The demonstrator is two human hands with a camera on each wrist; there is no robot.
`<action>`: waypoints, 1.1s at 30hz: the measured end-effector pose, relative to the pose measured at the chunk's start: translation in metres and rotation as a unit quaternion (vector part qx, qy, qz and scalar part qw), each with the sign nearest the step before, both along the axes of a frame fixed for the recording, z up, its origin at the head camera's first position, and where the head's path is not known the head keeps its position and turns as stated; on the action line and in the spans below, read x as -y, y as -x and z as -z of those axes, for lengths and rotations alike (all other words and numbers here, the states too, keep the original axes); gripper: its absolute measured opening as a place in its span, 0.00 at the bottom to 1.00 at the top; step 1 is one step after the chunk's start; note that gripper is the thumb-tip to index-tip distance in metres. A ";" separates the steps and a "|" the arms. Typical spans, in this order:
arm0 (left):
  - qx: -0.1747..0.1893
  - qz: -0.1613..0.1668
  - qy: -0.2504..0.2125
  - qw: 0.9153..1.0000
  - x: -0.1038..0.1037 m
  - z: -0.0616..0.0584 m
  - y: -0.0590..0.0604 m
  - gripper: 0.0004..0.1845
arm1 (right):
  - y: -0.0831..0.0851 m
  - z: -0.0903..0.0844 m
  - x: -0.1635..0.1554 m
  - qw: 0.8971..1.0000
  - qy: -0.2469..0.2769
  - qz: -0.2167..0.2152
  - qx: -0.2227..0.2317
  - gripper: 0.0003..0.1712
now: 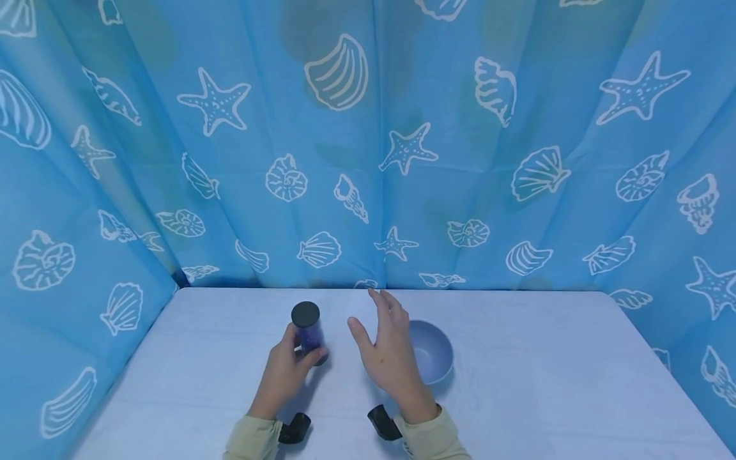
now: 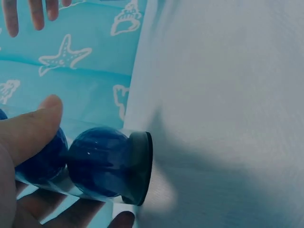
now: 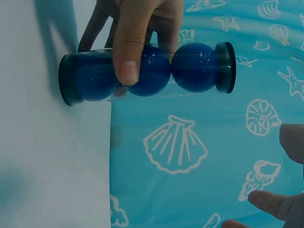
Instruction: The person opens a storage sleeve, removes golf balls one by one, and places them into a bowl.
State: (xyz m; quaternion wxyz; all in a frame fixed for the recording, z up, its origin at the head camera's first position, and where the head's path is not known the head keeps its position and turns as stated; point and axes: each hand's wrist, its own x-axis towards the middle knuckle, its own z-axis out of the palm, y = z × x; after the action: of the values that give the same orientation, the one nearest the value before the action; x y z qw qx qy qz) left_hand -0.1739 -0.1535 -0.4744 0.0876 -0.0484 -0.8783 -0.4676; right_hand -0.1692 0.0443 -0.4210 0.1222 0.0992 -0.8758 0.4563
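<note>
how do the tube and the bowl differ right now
The tube stands upright, capped in black, with blue balls stacked inside; the bowl sits low, open-topped, and looks empty. The tube is clear and tall; the bowl is pale blue and wide. The left hand holds the tube; nothing holds the bowl. Both rest on the table.

Soft, even, bluish light fills the head view, with no glare. The curtain (image 1: 368, 140) bows at the frame edges from wide-angle distortion. Faint shadows lie on the table (image 1: 517, 358) under both hands. Both wrist views are dimmer: a broad soft shadow crosses the lower centre of the left one, and near fingers blur at the edges.
</note>
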 end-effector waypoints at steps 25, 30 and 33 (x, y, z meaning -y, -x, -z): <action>-0.011 -0.029 0.081 0.996 -0.003 -0.018 -0.004 0.32 | 0.000 0.001 0.005 0.999 0.042 -0.020 -0.004 0.36; -0.030 -0.033 0.099 0.994 -0.004 -0.021 -0.006 0.32 | -0.001 0.000 0.005 0.998 0.053 -0.031 -0.006 0.36; -0.035 -0.033 0.108 0.993 -0.005 -0.021 -0.006 0.33 | -0.001 0.000 0.004 0.998 0.055 -0.035 -0.003 0.36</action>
State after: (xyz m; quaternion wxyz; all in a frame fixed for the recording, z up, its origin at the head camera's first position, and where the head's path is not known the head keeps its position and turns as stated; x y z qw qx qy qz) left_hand -0.1674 -0.1490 -0.4531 0.1277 -0.0447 -0.9211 -0.3652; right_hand -0.1679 0.0399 -0.4208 0.1137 0.1240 -0.8449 0.5077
